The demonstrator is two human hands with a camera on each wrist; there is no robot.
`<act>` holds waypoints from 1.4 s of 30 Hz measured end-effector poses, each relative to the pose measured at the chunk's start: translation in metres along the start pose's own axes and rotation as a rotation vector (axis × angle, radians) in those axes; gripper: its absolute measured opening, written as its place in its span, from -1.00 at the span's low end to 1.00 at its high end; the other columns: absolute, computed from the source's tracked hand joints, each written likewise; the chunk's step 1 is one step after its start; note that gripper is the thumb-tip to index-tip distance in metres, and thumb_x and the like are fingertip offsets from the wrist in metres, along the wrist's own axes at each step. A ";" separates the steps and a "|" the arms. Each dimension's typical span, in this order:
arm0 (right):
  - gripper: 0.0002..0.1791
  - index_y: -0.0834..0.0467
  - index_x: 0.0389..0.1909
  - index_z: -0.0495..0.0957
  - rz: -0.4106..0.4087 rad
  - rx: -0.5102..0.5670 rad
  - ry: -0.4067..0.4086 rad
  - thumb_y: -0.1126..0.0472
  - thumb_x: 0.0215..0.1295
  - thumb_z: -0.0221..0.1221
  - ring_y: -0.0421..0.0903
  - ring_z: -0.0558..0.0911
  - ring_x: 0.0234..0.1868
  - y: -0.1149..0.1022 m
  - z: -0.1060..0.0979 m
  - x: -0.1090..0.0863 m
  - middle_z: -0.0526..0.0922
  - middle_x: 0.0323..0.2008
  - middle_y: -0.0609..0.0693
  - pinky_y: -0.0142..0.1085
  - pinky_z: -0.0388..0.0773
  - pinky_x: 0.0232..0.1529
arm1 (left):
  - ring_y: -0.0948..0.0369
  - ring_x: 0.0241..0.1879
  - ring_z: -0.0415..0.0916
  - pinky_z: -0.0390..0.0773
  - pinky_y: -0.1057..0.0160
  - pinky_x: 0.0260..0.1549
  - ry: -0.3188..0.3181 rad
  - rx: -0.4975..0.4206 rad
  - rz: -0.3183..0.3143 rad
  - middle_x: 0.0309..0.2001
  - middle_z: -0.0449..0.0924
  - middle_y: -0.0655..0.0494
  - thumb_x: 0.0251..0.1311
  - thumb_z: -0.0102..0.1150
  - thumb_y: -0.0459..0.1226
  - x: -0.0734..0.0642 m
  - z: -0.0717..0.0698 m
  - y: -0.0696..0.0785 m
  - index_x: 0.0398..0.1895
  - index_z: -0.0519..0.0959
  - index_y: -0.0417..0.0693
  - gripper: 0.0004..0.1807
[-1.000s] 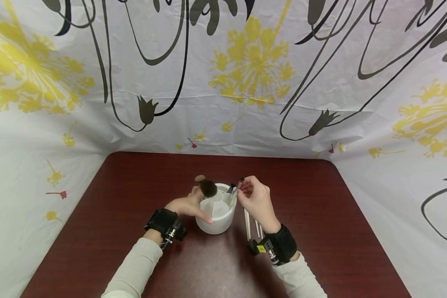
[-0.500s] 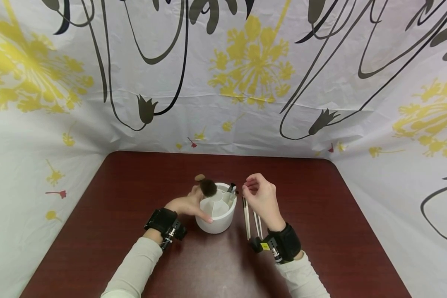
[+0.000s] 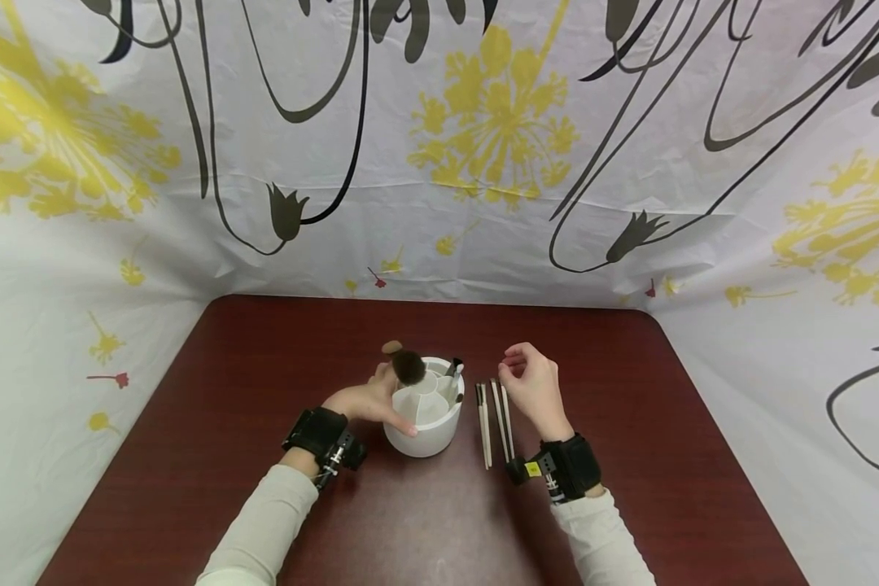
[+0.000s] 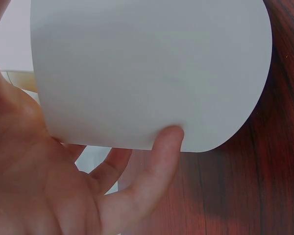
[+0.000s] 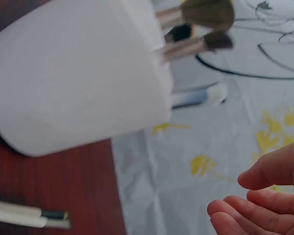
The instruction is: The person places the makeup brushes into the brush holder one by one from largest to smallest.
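Observation:
My left hand (image 3: 369, 404) grips the left side of a round white brush holder (image 3: 423, 442), the thumb at its front; the inside is split into compartments. In the left wrist view, fingertips press its smooth wall (image 4: 137, 73). A large fluffy makeup brush (image 3: 410, 368) sticks out at the holder's left. On the right side of the holder stand smaller brushes, among them an angled brush (image 5: 218, 41) and a white-tipped one (image 5: 215, 94). My right hand (image 3: 535, 387) is to the right of the holder, fingers loosely bent with nothing between them, just beyond several slim brushes.
The slim brushes lie on the dark red table (image 3: 439, 537) right of the holder: a left pair (image 3: 485, 431) and others (image 3: 505, 419) beside it. Behind the table hangs a white patterned cloth (image 3: 381, 171).
My right hand let go of a brush at the holder's right side and moved right, uncovering more of the brushes on the table. The left hand stayed on the holder.

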State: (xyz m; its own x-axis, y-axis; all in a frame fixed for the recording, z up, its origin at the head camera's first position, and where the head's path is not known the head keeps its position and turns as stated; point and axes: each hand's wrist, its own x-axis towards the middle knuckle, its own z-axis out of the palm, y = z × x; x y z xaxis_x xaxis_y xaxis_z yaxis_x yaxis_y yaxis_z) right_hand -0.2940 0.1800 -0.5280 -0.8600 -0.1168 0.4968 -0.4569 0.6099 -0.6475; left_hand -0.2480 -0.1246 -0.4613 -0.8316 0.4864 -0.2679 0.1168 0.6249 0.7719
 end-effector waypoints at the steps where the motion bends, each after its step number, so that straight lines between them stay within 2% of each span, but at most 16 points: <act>1: -0.79 0.12 -0.13 0.48 0.023 0.010 -0.014 0.16 0.24 0.10 -0.16 0.57 -0.35 -0.020 -0.010 0.001 0.60 -0.33 -0.03 -0.29 0.48 -0.43 | -0.19 0.26 -0.16 -0.01 -0.23 0.14 0.002 -0.001 0.000 0.28 -0.17 -0.22 -0.41 0.51 -0.03 0.000 0.000 0.000 0.36 -0.11 0.11 0.23; 3: -0.80 0.24 -0.18 0.49 0.081 0.028 -0.047 0.27 0.19 0.12 -0.05 0.58 -0.36 -0.057 -0.027 0.002 0.61 -0.36 0.08 -0.23 0.48 -0.45 | -0.21 0.26 -0.17 -0.01 -0.24 0.14 0.004 -0.001 -0.001 0.28 -0.18 -0.22 -0.41 0.51 -0.03 0.000 0.000 -0.001 0.36 -0.12 0.12 0.23; 5: -0.81 0.29 -0.23 0.50 0.145 -0.033 -0.053 0.34 0.12 0.15 0.00 0.58 -0.40 -0.089 -0.040 0.005 0.61 -0.41 0.13 -0.22 0.47 -0.42 | -0.23 0.27 -0.19 -0.03 -0.25 0.14 0.002 -0.005 -0.002 0.29 -0.21 -0.24 -0.40 0.50 -0.03 -0.001 -0.001 -0.001 0.36 -0.14 0.12 0.24; 8: -0.80 0.31 -0.23 0.52 0.242 -0.136 -0.081 0.37 0.08 0.17 0.01 0.58 -0.40 -0.087 -0.038 0.004 0.62 -0.42 0.13 -0.22 0.46 -0.40 | -0.29 0.28 -0.27 -0.09 -0.29 0.15 -0.005 -0.010 -0.002 0.31 -0.28 -0.28 -0.38 0.50 -0.04 -0.001 -0.001 -0.001 0.36 -0.16 0.10 0.25; 11: -0.76 0.32 -0.21 0.52 0.304 -0.190 -0.105 0.37 0.05 0.18 0.01 0.58 -0.41 -0.075 -0.033 0.000 0.63 -0.42 0.14 -0.20 0.47 -0.41 | -0.31 0.29 -0.32 -0.12 -0.30 0.15 -0.009 -0.015 -0.003 0.33 -0.33 -0.31 -0.37 0.49 -0.04 -0.002 -0.001 0.000 0.37 -0.18 0.09 0.25; 16: -0.68 0.34 -0.13 0.50 0.370 -0.223 -0.159 0.34 0.04 0.18 0.05 0.58 -0.38 -0.058 -0.027 -0.007 0.61 -0.36 0.19 -0.14 0.48 -0.42 | -0.30 0.29 -0.28 -0.10 -0.29 0.15 0.003 -0.014 0.003 0.32 -0.30 -0.32 -0.39 0.50 -0.05 -0.002 -0.001 0.000 0.36 -0.15 0.09 0.24; 23: -0.67 0.27 -0.12 0.51 0.465 -0.257 -0.226 0.27 0.06 0.21 0.02 0.57 -0.33 -0.049 -0.020 -0.015 0.60 -0.27 0.14 -0.19 0.48 -0.44 | -0.28 0.28 -0.23 -0.07 -0.27 0.15 0.015 -0.013 0.004 0.31 -0.25 -0.27 -0.42 0.51 -0.05 -0.002 0.001 0.000 0.35 -0.11 0.13 0.23; 34: -0.72 0.24 -0.23 0.55 0.503 -0.324 -0.279 0.23 0.01 0.26 0.01 0.55 -0.39 -0.040 -0.011 -0.030 0.58 -0.39 0.09 -0.11 0.45 -0.46 | -0.22 0.26 -0.17 -0.02 -0.25 0.14 0.008 -0.002 0.005 0.28 -0.18 -0.24 -0.39 0.50 -0.05 0.000 0.001 0.000 0.36 -0.10 0.12 0.21; 42: -0.71 0.26 -0.22 0.55 0.494 -0.339 -0.296 0.22 0.02 0.25 0.00 0.54 -0.42 -0.033 -0.007 -0.040 0.56 -0.42 0.09 -0.14 0.44 -0.50 | -0.27 0.29 -0.28 -0.11 -0.29 0.15 -0.002 -0.015 -0.002 0.32 -0.29 -0.28 -0.37 0.50 -0.07 -0.001 0.001 -0.001 0.37 -0.12 0.10 0.22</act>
State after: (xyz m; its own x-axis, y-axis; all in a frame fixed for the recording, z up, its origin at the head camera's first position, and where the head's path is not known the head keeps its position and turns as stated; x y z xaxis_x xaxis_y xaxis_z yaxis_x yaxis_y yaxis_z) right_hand -0.2429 0.1695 -0.5224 -0.9980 0.0589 -0.0227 0.0621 0.8537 -0.5170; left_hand -0.2468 -0.1248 -0.4620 -0.8309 0.4862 -0.2706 0.1066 0.6164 0.7802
